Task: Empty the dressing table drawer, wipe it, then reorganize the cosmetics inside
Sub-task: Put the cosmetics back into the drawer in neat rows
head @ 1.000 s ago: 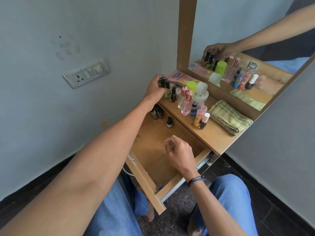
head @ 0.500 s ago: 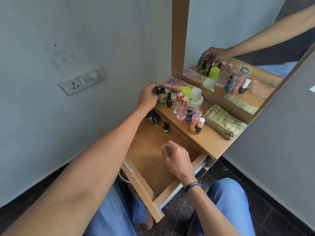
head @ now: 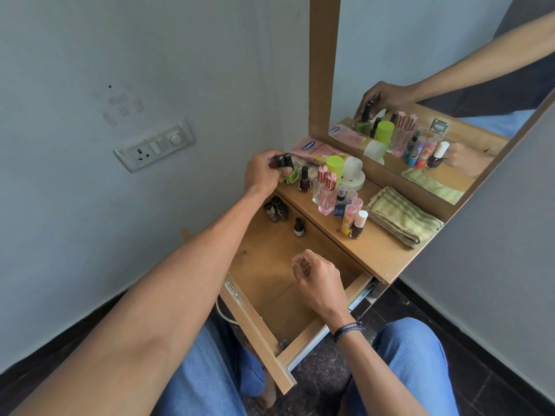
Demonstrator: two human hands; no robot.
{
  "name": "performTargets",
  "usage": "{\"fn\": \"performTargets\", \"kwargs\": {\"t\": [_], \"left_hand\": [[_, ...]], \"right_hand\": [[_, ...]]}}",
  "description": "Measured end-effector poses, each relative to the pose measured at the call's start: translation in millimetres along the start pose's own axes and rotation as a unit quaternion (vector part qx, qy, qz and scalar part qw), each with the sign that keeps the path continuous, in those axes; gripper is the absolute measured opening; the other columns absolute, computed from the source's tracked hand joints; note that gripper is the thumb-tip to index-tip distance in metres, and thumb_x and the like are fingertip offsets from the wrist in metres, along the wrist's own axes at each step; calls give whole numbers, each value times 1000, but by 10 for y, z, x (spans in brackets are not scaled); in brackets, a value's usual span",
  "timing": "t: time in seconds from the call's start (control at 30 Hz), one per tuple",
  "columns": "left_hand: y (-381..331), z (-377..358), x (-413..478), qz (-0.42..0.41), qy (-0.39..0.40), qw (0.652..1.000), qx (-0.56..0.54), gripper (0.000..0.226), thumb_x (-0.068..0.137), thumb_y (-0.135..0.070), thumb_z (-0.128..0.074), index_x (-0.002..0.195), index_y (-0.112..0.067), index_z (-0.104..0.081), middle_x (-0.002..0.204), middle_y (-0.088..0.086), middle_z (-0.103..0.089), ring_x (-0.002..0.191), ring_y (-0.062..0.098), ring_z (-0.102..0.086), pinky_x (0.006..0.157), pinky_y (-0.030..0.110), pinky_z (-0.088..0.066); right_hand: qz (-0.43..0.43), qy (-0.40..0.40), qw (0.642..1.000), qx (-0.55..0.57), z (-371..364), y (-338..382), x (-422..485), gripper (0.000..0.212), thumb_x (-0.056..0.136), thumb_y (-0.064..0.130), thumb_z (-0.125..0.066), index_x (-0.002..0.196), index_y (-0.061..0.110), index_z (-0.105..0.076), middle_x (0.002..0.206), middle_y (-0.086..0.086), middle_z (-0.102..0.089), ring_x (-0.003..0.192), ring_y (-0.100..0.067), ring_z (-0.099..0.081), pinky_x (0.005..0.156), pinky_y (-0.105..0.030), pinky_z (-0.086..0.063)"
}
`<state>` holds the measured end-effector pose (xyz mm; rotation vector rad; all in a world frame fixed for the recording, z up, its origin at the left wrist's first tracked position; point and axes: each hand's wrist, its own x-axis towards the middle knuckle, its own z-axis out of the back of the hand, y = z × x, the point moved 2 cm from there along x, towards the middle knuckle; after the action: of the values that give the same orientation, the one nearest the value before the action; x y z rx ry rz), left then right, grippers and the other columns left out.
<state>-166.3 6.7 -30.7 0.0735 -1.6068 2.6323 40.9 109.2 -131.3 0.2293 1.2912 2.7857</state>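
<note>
At 11 o'clock, left hand (head: pixel 262 172) grips two nail polish bottles (head: pixel 284 161) upright, black caps up. Right hand (head: pixel 318 280), loosely curled and empty, hovers above the drawer (head: pixel 261 265).

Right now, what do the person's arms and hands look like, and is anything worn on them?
No sleeves or gloves show. The right hand has a dark corded wristband at its wrist; the left hand and its wrist wear nothing.

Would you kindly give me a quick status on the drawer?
Left hand grips dark-capped bottles over tabletop. Right hand curled above drawer, contents unclear. Small bottles at drawer's back.
</note>
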Motion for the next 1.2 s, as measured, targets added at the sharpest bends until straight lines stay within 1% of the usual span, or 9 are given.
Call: {"fn": "performTargets", "kwargs": {"t": [0.27, 0.43, 0.6, 0.67, 0.8, 0.93, 1.0, 1.1, 1.2], "left_hand": [[7, 91, -84, -1, -7, 1000, -14, 34, 80, -10, -83, 112, -15, -72, 111, 0, -74, 102, 13, -66, 94, 34, -52], [90, 220, -215, 5, -13, 1000, -25, 34, 78, -10, -84, 110, -18, -73, 110, -1, -75, 104, 17, -69, 96, 40, -56], [269, 418, -508, 24, -23, 998, -44, 33, 74, -8, -87, 101, -23, -74, 100, -3, -76, 93, 16, -71, 89, 44, -59], [355, 475, -674, 30, -16, 999, -35, 33, 73, -7, -87, 100, -22, -74, 98, -3, -76, 90, 16, -71, 87, 44, -59], [556, 509, -990, 40, 19, 999, 1, 35, 74, -7, -87, 105, -17, -75, 99, -1, -74, 91, 17, -70, 90, 43, -57], [755, 524, -1212, 40, 48, 997, 53, 31, 74, -17, -88, 99, -28, -74, 98, -7, -76, 92, 14, -72, 87, 42, -58], [819, 550, -1266, 44, 59, 994, 75, 30, 73, -21, -89, 96, -32, -73, 98, -9, -77, 92, 12, -72, 88, 42, -58], [899, 575, -1295, 52, 72, 990, 114, 32, 74, -23, -89, 102, -30, -74, 105, -8, -76, 100, 12, -70, 92, 41, -56], [951, 592, -1308, 55, 83, 985, 140, 32, 76, -25, -88, 104, -31, -73, 109, -9, -75, 104, 12, -69, 94, 42, -56]], "right_hand": [[-2, -3, 1000, 2, -14, -13, 9, 8, 97, 17, -65, 99, 25, -66, 93, 17, -63, 78, 4, -59, 68, -8, -48], [-5, -1, 1000, 5, -9, -11, 7, 8, 97, 15, -65, 98, 23, -66, 93, 16, -63, 79, 1, -60, 71, -12, -51], [-7, 0, 1000, 13, 5, 10, 10, 9, 97, 15, -63, 98, 24, -66, 93, 15, -64, 81, 4, -59, 71, -10, -47], [-6, -13, 1000, 25, 16, 39, 25, 11, 96, 15, -63, 101, 23, -67, 95, 13, -66, 82, 4, -60, 72, -15, -48], [3, -14, 999, 35, -54, 111, 116, 29, 94, 14, -67, 122, 21, -63, 117, 8, -60, 81, 0, -62, 81, -30, -57], [6, 36, 998, 51, -256, 220, 207, 58, 91, 16, -74, 143, 23, -50, 140, 1, -49, 89, -8, -65, 88, -32, -57], [7, 42, 998, 48, -359, 260, 221, 58, 90, 18, -76, 143, 22, -51, 138, 0, -52, 96, -14, -65, 91, -35, -57], [2, 38, 999, 36, -478, 286, 211, 49, 90, 19, -76, 135, 22, -58, 128, -1, -62, 101, -19, -65, 91, -41, -57], [-2, 40, 999, 25, -557, 290, 202, 43, 90, 20, -75, 130, 20, -60, 122, -2, -66, 104, -20, -64, 90, -40, -56]]}}
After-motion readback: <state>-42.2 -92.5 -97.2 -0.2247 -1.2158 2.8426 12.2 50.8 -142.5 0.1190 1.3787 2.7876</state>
